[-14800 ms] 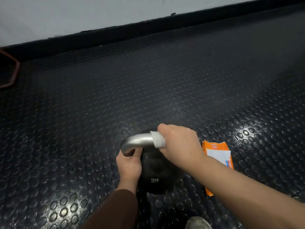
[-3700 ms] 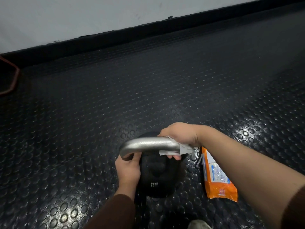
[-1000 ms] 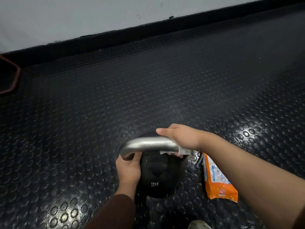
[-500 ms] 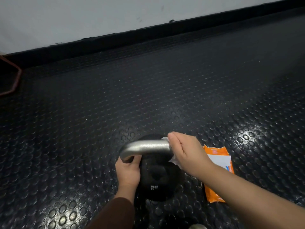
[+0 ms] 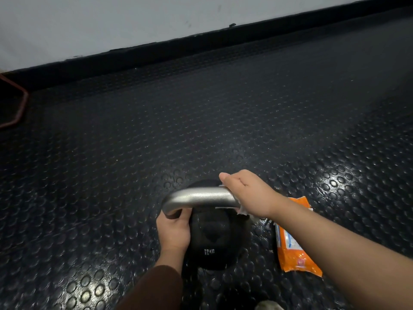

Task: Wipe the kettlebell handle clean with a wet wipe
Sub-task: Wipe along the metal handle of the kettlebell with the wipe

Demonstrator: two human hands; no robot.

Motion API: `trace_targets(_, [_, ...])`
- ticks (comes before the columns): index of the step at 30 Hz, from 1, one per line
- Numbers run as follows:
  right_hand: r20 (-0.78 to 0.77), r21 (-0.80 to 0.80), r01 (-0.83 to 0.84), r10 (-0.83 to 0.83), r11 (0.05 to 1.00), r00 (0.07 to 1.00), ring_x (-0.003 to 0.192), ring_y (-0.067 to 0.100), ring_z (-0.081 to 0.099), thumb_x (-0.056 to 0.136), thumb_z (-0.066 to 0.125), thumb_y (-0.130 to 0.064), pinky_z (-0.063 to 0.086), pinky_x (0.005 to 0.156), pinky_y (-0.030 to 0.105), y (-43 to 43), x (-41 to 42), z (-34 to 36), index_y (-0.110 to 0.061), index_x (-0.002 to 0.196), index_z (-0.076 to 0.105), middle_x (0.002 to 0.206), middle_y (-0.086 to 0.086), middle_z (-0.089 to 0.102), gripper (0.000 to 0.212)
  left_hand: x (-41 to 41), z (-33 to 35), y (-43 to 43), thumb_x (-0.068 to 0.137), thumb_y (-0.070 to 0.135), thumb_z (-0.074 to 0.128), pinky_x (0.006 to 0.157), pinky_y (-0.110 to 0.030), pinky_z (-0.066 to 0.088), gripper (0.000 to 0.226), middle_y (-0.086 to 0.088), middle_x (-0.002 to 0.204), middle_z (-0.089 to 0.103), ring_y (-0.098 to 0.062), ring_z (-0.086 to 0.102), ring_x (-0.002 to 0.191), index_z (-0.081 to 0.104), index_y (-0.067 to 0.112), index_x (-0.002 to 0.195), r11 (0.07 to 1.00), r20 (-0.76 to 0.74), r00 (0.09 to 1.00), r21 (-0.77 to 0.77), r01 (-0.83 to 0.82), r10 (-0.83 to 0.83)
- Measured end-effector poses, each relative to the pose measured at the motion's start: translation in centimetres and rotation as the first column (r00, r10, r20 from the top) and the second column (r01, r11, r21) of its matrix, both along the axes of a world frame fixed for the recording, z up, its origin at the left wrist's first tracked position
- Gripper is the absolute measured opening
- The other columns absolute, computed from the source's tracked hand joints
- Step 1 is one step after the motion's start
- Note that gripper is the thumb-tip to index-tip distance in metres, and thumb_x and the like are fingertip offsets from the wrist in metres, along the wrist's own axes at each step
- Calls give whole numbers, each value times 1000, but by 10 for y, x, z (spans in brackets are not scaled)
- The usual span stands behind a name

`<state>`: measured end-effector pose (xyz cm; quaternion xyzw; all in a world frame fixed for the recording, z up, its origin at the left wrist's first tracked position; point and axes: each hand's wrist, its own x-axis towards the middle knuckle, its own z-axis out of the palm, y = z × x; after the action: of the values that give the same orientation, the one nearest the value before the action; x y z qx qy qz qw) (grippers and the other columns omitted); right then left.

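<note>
A black kettlebell (image 5: pixel 214 245) marked 12 KG stands on the studded rubber floor, its silver handle (image 5: pixel 199 198) arching across the top. My right hand (image 5: pixel 248 193) is wrapped over the handle's right end with a white wet wipe (image 5: pixel 242 211) pressed against the metal; only the wipe's edges show under my fingers. My left hand (image 5: pixel 174 231) grips the left base of the handle against the bell's body, steadying it.
An orange wet-wipe packet (image 5: pixel 295 247) lies on the floor just right of the kettlebell, partly under my right forearm. A black skirting and pale wall (image 5: pixel 134 23) run along the back. A reddish frame (image 5: pixel 17 104) sits far left. A shoe tip (image 5: pixel 268 306) shows at the bottom.
My right hand has turned from a side pinch to lying over the handle's right end, the wipe sliding under it. The left hand and kettlebell stay put.
</note>
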<state>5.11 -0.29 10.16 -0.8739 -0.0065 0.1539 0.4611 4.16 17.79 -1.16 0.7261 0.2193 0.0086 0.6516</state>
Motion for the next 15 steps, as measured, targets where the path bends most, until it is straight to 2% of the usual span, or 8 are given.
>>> trace_targets(2, [188,-80,94,-77,992,979,49,12,41,97,29,-42,33,53,28,5,-14,-8,-10,59,38,50,-3,39,51,0,0,0,81,17,74,66,-25,46,11,1,79,68,-9,62,75,68,8,84,1000,-10,1000,-4,-3,3])
trace_targets(4, [399,-126,165,-102,978,911,58,11,46,93,27,-43,33,55,25,8,-31,-15,-14,67,49,59,-7,47,44,0,0,0,80,18,74,66,-25,46,11,1,79,68,-9,62,74,68,10,83,1000,-15,1000,-5,-2,2])
trace_targets(6, [467,-126,182,-103,975,878,68,11,50,94,29,-42,37,61,22,8,-39,-20,-17,81,58,70,-10,53,40,-1,1,-1,80,19,74,65,-24,46,10,1,78,68,-9,63,74,68,12,81,1000,-8,1000,-1,-5,5])
trace_targets(8, [442,-135,174,-98,976,892,69,12,51,94,28,-43,39,62,25,8,-36,-21,-16,82,58,71,-7,55,42,-1,3,-1,80,18,74,64,-21,45,8,3,77,68,-6,62,73,67,14,79,1000,1,1000,6,-7,7])
trace_targets(10, [390,-157,167,-94,973,916,62,14,50,94,26,-44,37,56,29,9,-29,-17,-13,71,52,61,-3,51,47,-1,4,-1,80,18,74,63,-21,44,9,3,76,67,-6,61,72,67,13,79,1000,1,1000,6,-7,7])
trace_targets(13, [205,-80,120,-101,990,974,45,8,43,100,30,-34,30,48,23,6,-15,-9,-7,59,38,46,-4,38,50,0,4,-1,79,17,74,64,-21,45,11,4,76,67,-6,61,72,67,10,82,1000,-3,1000,11,-10,10])
trace_targets(15, [77,8,43,-43,999,996,40,9,36,101,32,-32,30,45,25,-1,-5,-7,-4,58,36,46,0,34,52,0,4,-2,80,17,74,64,-21,45,12,5,76,66,-5,61,72,68,8,84,1000,2,1000,16,-8,8])
